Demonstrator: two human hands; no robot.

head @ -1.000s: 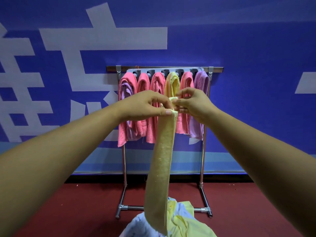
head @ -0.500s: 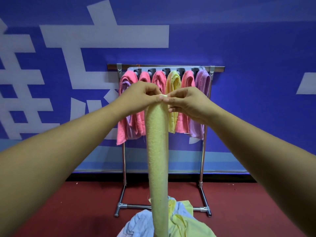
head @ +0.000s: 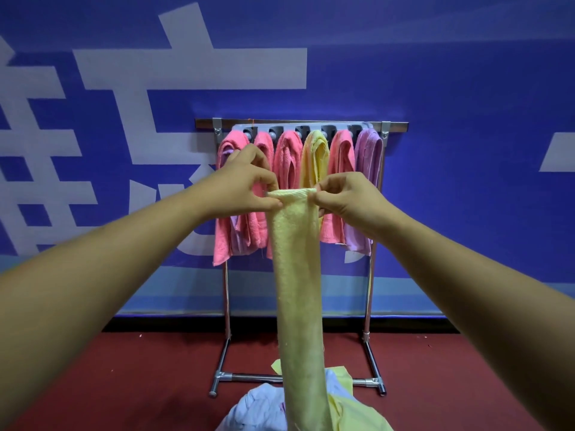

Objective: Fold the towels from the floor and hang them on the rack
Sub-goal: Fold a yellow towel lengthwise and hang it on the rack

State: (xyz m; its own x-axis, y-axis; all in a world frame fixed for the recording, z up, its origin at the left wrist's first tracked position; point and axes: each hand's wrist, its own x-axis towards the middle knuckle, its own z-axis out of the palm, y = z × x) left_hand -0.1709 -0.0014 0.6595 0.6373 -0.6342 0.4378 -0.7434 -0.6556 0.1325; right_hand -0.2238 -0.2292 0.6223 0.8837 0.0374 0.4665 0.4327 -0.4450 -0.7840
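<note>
A long pale yellow towel point(head: 298, 290) hangs straight down in front of me, folded into a narrow strip. My left hand point(head: 245, 185) pinches its top left corner and my right hand point(head: 345, 197) pinches its top right corner, stretching the top edge flat between them. Behind stands the metal rack point(head: 395, 127) with several folded towels on it: pink ones, a yellow one point(head: 315, 157) and a purple one point(head: 368, 150). A pile of towels point(head: 264, 409), white and yellow, lies on the floor under the hanging strip.
The rack stands on a red floor point(head: 124, 384) against a blue wall banner point(head: 435, 88) with large white characters. Its base feet point(head: 217, 384) reach toward me on both sides of the pile.
My hands have moved apart, spreading the towel's top edge wider. The strip now hangs straight and flat rather than bunched and slanted.
</note>
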